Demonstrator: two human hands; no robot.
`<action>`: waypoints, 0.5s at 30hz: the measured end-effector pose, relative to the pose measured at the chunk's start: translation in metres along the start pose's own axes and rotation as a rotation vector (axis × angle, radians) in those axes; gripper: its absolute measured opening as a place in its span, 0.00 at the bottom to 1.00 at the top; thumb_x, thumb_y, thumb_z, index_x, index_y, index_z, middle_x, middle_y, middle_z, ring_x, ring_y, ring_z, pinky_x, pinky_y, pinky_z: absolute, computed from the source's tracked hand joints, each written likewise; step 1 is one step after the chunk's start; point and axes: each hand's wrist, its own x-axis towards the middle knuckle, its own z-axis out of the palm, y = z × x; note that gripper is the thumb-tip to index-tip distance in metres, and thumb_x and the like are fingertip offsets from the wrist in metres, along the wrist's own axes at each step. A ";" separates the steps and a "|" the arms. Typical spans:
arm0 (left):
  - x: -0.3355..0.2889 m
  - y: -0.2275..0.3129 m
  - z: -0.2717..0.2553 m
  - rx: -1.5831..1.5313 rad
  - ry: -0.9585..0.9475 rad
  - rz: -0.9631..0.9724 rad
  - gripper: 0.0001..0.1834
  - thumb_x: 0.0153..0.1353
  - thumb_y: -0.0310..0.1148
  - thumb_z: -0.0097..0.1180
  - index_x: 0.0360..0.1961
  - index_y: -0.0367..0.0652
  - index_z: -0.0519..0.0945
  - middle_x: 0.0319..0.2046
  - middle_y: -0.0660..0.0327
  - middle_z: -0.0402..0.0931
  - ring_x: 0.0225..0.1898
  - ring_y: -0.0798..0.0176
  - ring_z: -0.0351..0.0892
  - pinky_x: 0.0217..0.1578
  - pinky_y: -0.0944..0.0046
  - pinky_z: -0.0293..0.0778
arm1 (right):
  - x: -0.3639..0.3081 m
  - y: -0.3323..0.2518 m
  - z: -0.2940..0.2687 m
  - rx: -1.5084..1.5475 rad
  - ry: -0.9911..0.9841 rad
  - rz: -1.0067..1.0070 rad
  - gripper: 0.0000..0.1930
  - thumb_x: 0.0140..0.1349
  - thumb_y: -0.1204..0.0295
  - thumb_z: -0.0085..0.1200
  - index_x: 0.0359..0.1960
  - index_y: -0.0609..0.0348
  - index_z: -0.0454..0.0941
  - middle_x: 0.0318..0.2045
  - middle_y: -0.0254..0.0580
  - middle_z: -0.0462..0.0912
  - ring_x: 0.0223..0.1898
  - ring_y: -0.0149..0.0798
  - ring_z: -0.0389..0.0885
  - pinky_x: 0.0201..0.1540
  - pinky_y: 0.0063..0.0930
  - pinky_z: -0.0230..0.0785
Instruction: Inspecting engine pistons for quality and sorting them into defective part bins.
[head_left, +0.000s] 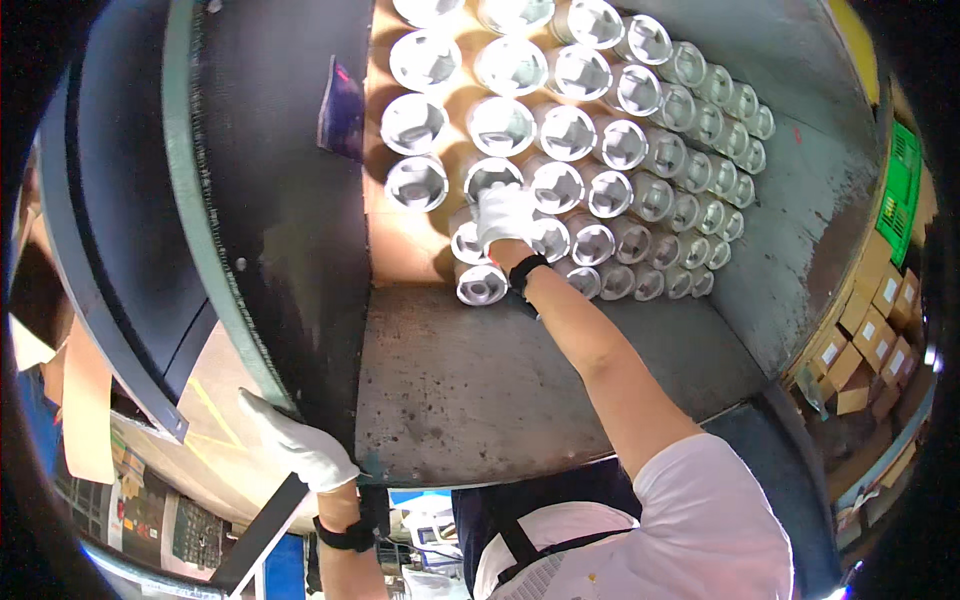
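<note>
Rows of silver metal pistons (pixel 566 132), round and hollow-looking at the visible end, stand close together on brown cardboard (pixel 405 245) inside a deep metal bin (pixel 470 400). My right hand (pixel 503 215), in a white glove, reaches into the near-left part of the rows. Its fingers are bent over the rim of one piston (pixel 492 176), and the glove partly hides that piston and its neighbours. At the lower left, my white-gloved left hand (pixel 300 445) lies with fingers stretched along the bin's outer edge (pixel 262 370), holding nothing.
A dark flap (pixel 341 112) sticks out at the bin's left wall. Beyond the right wall (pixel 800 170) are stacked cardboard boxes (pixel 870 335) and a green plastic crate (pixel 901 190). A dark curved metal panel (pixel 130 200) rises at the far left.
</note>
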 end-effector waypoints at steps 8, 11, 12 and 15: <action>-0.001 -0.015 -0.002 0.008 -0.051 -0.059 0.27 0.78 0.38 0.33 0.68 0.28 0.63 0.59 0.44 0.73 0.58 0.52 0.72 0.61 0.61 0.63 | 0.012 -0.005 0.005 -0.105 -0.060 0.083 0.13 0.60 0.65 0.56 0.45 0.52 0.83 0.44 0.41 0.84 0.47 0.43 0.82 0.45 0.43 0.71; 0.001 -0.010 0.004 -0.052 0.032 0.052 0.27 0.78 0.41 0.34 0.66 0.28 0.66 0.55 0.46 0.75 0.53 0.53 0.72 0.58 0.62 0.64 | 0.011 0.000 0.006 -0.081 0.086 0.054 0.15 0.59 0.60 0.57 0.41 0.55 0.83 0.38 0.44 0.85 0.45 0.44 0.84 0.42 0.38 0.75; 0.001 -0.006 0.004 -0.063 0.054 0.067 0.28 0.78 0.42 0.35 0.63 0.27 0.68 0.50 0.47 0.77 0.49 0.55 0.72 0.55 0.62 0.65 | 0.010 0.001 0.007 -0.091 0.072 0.048 0.15 0.59 0.60 0.56 0.40 0.55 0.83 0.38 0.44 0.85 0.44 0.44 0.84 0.42 0.39 0.76; 0.004 0.015 0.002 -0.133 0.027 -0.026 0.29 0.78 0.46 0.35 0.57 0.26 0.72 0.42 0.50 0.78 0.41 0.57 0.70 0.48 0.63 0.68 | 0.002 0.004 0.006 -0.044 0.129 0.057 0.12 0.57 0.63 0.55 0.38 0.54 0.83 0.36 0.43 0.84 0.42 0.43 0.83 0.39 0.41 0.75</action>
